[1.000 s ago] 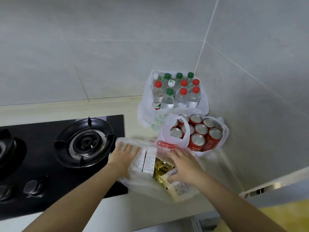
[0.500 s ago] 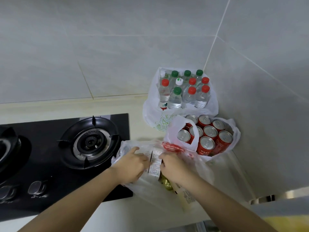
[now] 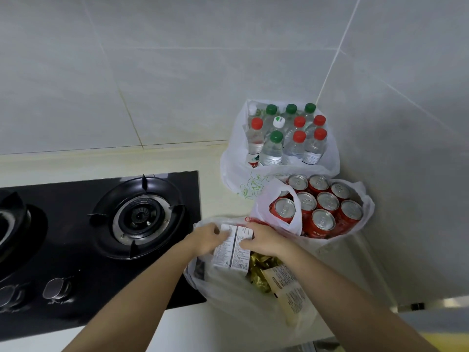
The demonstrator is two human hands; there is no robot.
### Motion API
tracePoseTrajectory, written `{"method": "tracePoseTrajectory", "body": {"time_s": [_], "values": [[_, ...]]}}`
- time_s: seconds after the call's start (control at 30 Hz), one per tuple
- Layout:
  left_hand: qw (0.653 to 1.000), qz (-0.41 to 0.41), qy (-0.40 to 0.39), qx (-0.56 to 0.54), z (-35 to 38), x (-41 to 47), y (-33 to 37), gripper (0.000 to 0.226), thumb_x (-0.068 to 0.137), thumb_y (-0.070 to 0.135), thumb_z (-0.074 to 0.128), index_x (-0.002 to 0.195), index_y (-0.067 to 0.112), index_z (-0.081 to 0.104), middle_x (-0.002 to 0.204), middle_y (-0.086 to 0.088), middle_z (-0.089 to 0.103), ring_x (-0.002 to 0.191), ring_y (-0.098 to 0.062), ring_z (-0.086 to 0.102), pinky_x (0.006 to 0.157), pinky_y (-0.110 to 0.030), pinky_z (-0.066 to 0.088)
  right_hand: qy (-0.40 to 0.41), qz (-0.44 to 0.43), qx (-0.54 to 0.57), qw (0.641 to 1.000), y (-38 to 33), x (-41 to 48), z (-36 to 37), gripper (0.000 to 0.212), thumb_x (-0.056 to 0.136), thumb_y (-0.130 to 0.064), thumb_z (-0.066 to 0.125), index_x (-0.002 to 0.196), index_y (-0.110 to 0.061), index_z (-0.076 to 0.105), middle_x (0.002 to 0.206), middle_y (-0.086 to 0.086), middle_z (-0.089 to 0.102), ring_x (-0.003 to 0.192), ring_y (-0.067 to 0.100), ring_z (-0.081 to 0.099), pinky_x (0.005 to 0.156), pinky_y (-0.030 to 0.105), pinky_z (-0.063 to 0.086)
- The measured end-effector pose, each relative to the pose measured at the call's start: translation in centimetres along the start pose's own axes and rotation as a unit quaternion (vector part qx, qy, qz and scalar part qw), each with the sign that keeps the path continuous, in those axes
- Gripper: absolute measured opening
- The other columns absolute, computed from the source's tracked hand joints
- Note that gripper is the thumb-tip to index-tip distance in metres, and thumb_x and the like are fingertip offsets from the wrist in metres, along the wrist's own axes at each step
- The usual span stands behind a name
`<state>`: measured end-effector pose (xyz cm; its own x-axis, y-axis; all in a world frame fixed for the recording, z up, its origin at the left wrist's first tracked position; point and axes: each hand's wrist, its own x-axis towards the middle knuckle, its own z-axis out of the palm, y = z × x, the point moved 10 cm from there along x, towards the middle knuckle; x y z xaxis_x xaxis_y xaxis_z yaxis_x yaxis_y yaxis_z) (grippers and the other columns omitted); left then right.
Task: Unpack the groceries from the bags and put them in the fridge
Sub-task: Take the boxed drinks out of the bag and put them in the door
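Your left hand [image 3: 205, 240] and right hand [image 3: 264, 241] are now both clamped on the pair of white drink cartons [image 3: 232, 250]. The left fingers curl round the left carton's top edge, and the right fingers and thumb curl over the right one. A second ago your palms lay spread on the plastic, parting the mouth of the nearest bag [image 3: 223, 298]. Half a second ago they were drawing together on the cartons. Now the pair stands side by side between your hands, its upper part clear of the bag's mouth and its base still inside.

I judge that the first lift-out is under way, and nothing has reached the fridge, which is not in view.

Still in that bag, at 4 o'clock from the cartons, are gold-wrapped sweets [image 3: 261, 273] and a pale labelled packet [image 3: 289, 293]. The packet leans toward the counter's front edge and could slide if the bag sags as the cartons come out.

At 2 o'clock from your hands the bag of red cans [image 3: 317, 209] sits full, touching the near bag. The bag of water bottles [image 3: 279, 138] stands in the corner at 1 o'clock. The gas hob [image 3: 101, 237] lies at 9 o'clock, with the near bag's edge resting on its corner.

Lift straight up so the plastic does not drag.
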<state>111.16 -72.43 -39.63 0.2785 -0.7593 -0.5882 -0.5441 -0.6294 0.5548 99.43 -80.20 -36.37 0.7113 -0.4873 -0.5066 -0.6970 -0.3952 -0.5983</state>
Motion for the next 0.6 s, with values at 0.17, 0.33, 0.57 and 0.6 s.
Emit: {"method": "tracePoseTrajectory", "body": {"time_s": [0.17,0.33,0.57,0.6], "values": [[0.994,0.031,-0.097,-0.04,2.1,0.4,0.5,0.059,0.078,0.056,0.069,0.13,0.035,0.05,0.123,0.012,0.061,0.115,-0.008,0.054,0.103,-0.034,0.043,-0.077,0.008,-0.068,0.995,1.2,0.6,1.0,0.088,0.067,-0.048,0.081,0.139,-0.033,0.034,0.12,-0.012,0.055,0.113,0.013,0.053,0.095,0.035,0.048],[0.994,0.055,-0.089,0.036,3.8,3.5,-2.9,0.088,0.052,0.088,0.065,0.13,0.067,0.03,0.13,0.018,0.054,0.125,-0.02,0.049,0.108,-0.048,0.034,-0.096,-0.015,-0.078,0.992,0.9,0.9,1.8,0.093,0.068,-0.034,0.085,0.143,-0.03,0.032,0.13,-0.01,0.049,0.122,0.012,0.047,0.101,0.038,0.043],[0.989,0.139,-0.032,0.039,1.6,-0.8,1.0,0.081,0.066,0.056,0.076,0.128,0.067,0.024,0.127,0.013,0.05,0.114,-0.008,0.049,0.1,-0.032,0.031,-0.003,-0.035,-0.135,0.99,0.5,0.3,0.5,0.072,0.066,-0.044,0.084,0.122,-0.031,0.041,0.113,-0.013,0.057,0.103,0.01,0.053,0.081,0.031,0.046],[0.987,0.149,-0.008,0.064,1.3,-1.0,1.2,0.082,0.069,0.055,0.075,0.132,0.061,0.025,0.128,0.015,0.047,0.115,-0.007,0.045,0.096,-0.031,0.026,0.013,-0.04,-0.136,0.99,0.4,0.3,0.3,0.071,0.068,-0.044,0.084,0.125,-0.03,0.042,0.117,-0.013,0.057,0.103,0.009,0.052,0.077,0.026,0.043]]}}
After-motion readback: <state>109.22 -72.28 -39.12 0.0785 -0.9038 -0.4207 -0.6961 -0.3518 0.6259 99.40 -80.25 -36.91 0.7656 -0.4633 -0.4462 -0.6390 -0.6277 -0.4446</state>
